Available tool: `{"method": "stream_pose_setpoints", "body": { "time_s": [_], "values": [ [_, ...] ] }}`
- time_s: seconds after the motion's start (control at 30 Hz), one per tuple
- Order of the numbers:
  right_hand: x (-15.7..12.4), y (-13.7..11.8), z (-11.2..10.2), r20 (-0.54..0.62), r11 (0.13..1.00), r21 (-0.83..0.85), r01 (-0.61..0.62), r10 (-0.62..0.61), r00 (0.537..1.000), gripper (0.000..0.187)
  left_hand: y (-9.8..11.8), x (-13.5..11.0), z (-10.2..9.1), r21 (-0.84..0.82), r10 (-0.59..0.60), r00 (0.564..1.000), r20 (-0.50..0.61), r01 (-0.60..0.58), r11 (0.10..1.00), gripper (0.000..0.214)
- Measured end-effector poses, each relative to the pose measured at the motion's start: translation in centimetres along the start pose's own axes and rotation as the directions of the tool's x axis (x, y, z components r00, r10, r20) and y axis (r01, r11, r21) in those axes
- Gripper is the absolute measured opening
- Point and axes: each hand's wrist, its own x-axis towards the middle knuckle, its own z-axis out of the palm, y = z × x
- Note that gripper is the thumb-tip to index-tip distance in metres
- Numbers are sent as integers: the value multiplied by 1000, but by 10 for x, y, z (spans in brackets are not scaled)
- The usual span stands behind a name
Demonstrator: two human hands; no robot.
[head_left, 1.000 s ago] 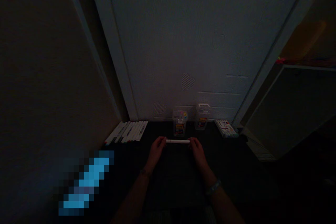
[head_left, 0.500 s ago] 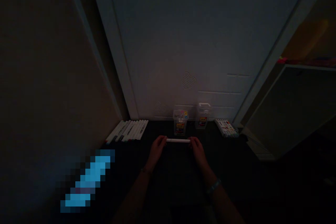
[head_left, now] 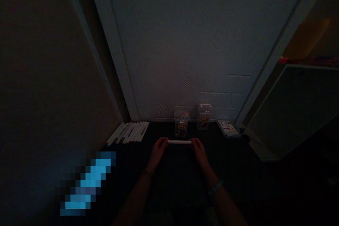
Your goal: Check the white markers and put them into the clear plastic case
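wall (head_left: 169, 42), pale and embossed with hearts, is spread across the back of the scene, and against its foot the dark table (head_left: 180, 180) is set. low on the left, the view is blotted by a blue pixelated patch (head_left: 92, 180). beyond that, a row of white markers (head_left: 132, 132) is laid side by side. near the wall, the left box (head_left: 181, 123), clear, is stood with coloured ends glimpsed at its top; just beside, the right box (head_left: 203, 118) is topped by a pale handle. further right, a marker pack (head_left: 228, 129) is laid flat. and here, mid-table, the white pen (head_left: 180, 142) is held level just in front of the left box: one end is pinched by the left hand (head_left: 159, 146), the other by the right hand (head_left: 198, 147). whether the table is touched by it cannot be told.
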Motion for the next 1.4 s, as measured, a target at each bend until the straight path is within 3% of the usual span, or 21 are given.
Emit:
{"method": "stream_pose_setpoints", "body": {
  "time_s": [0.77, 1.0, 1.1, 1.2, 1.4],
  "values": [
    [0, 0, 0, 26, 1000, 9, 6, -6, 1000, 36, 4, -1, 1, -6, -18, 1000, -9, 18, 1000, 39],
    [-6, -3, 2, 68, 984, -158, 81, -71, 995, 35, 9, -2, 0, -79, -29, 998, -56, 25, 997, 35],
    [-15, -10, 8, 183, 917, -299, 265, -217, 959, 33, 12, -3, 3, -173, -9, 994, -112, -10, 985, 34],
    [-24, -17, 15, 346, 796, -385, 467, -344, 873, 26, 17, -8, 7, -226, 17, 996, -90, -37, 973, 35],
    [-29, -19, 16, 502, 609, -510, 607, -362, 785, 23, 26, -23, 19, -165, 172, 984, 52, -161, 973, 27]
  ]
}}
